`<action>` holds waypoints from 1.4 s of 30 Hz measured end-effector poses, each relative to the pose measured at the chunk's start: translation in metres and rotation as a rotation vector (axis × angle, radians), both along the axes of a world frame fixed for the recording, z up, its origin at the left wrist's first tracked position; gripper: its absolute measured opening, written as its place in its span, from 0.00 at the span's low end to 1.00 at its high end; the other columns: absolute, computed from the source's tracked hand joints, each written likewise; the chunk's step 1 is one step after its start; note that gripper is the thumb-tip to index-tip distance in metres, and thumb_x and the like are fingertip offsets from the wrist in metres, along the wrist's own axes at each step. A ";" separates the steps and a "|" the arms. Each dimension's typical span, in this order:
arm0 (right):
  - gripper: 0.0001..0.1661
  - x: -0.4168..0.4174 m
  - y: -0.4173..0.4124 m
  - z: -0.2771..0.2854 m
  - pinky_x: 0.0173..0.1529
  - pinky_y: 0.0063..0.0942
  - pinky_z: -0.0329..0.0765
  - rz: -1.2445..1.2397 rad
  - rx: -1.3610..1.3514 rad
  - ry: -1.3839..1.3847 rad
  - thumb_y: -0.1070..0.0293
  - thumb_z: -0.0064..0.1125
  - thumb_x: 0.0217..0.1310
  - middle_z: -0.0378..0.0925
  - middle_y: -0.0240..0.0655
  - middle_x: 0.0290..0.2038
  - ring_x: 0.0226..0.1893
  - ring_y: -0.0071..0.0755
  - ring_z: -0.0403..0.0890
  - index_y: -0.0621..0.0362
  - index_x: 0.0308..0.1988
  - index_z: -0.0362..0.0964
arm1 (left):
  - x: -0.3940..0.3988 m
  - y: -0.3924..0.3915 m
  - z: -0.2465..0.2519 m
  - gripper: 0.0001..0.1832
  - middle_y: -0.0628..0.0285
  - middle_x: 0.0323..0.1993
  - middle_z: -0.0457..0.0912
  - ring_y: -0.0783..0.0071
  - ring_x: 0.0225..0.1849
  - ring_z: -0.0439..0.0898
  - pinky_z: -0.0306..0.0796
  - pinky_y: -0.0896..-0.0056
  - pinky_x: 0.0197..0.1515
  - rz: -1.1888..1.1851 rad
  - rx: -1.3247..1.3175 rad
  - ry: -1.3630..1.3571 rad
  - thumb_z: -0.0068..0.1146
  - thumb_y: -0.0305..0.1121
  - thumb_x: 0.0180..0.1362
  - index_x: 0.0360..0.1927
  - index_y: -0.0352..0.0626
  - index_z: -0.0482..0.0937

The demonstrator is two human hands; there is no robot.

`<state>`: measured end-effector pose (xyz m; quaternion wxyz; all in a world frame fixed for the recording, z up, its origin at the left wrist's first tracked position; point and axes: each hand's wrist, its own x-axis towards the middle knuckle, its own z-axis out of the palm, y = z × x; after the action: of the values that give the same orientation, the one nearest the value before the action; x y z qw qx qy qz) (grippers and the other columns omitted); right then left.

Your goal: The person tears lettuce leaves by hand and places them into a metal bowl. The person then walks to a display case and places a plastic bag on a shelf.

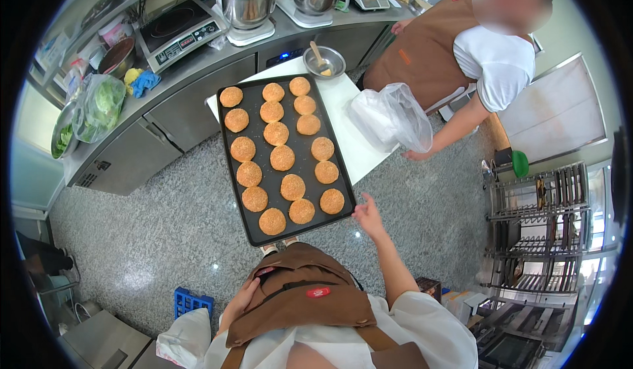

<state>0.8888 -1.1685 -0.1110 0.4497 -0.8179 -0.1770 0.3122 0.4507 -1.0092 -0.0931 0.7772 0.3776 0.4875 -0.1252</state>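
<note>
Before me lies a dark baking tray with several golden, seed-topped buns in uneven rows. It rests partly on a white table, and its near end juts out over the floor. My right hand is beside the tray's near right corner, fingers spread and holding nothing; whether a fingertip touches the rim is unclear. Against the front of my brown apron is my left hand, by a pocket where a small dark-red object shows. Its fingers are partly hidden, so its grip is unclear.
Across the white table stands a co-worker, one hand near a clear plastic bag. A steel bowl holds a brush. Stand mixers and an induction cooker line the counter. A blue crate sits on the floor behind left.
</note>
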 end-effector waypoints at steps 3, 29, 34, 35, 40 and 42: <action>0.37 0.047 0.016 0.021 0.39 0.26 0.78 -0.097 0.091 -0.085 0.76 0.48 0.65 0.72 0.39 0.42 0.35 0.28 0.79 0.58 0.69 0.45 | 0.008 -0.001 0.019 0.33 0.53 0.63 0.69 0.63 0.61 0.69 0.61 0.68 0.64 0.115 -0.080 0.008 0.46 0.52 0.68 0.68 0.37 0.63; 0.41 0.195 0.047 -0.004 0.44 0.35 0.78 0.015 -0.070 -0.247 0.68 0.62 0.57 0.75 0.49 0.46 0.40 0.40 0.82 0.63 0.66 0.52 | 0.021 -0.041 -0.001 0.43 0.45 0.61 0.72 0.56 0.63 0.70 0.58 0.68 0.66 -0.093 0.243 0.272 0.41 0.64 0.63 0.63 0.30 0.68; 0.52 0.201 0.064 0.075 0.60 0.41 0.69 -0.082 -0.218 -0.777 0.62 0.72 0.49 0.60 0.56 0.63 0.59 0.52 0.70 0.59 0.67 0.50 | 0.010 -0.055 -0.026 0.38 0.48 0.57 0.75 0.60 0.57 0.74 0.63 0.67 0.62 0.229 0.052 0.113 0.44 0.60 0.65 0.61 0.32 0.70; 0.56 0.200 0.070 0.095 0.62 0.45 0.65 -0.123 -0.267 -0.920 0.60 0.73 0.47 0.56 0.56 0.65 0.61 0.53 0.67 0.57 0.68 0.47 | 0.021 -0.052 -0.004 0.37 0.49 0.56 0.76 0.61 0.55 0.74 0.64 0.67 0.61 0.263 0.018 0.091 0.45 0.59 0.65 0.61 0.32 0.70; 0.78 0.236 0.101 0.126 0.68 0.59 0.49 -0.222 -0.568 -1.178 0.47 0.80 0.34 0.44 0.56 0.71 0.70 0.59 0.53 0.52 0.72 0.32 | 0.025 -0.049 -0.003 0.35 0.53 0.55 0.76 0.65 0.53 0.75 0.67 0.68 0.58 0.280 0.012 0.126 0.48 0.56 0.65 0.62 0.33 0.69; 0.82 0.266 0.105 0.129 0.68 0.59 0.49 -0.197 -0.615 -0.990 0.42 0.80 0.30 0.41 0.57 0.72 0.70 0.59 0.54 0.52 0.73 0.29 | 0.026 -0.048 0.000 0.35 0.53 0.55 0.77 0.65 0.53 0.75 0.66 0.68 0.58 0.275 0.036 0.128 0.49 0.56 0.65 0.62 0.33 0.69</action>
<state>1.1546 -1.0640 0.0176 0.0828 -0.9717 -0.1904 -0.1127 0.4771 -1.0574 -0.0935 0.7474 0.3126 0.5853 -0.0327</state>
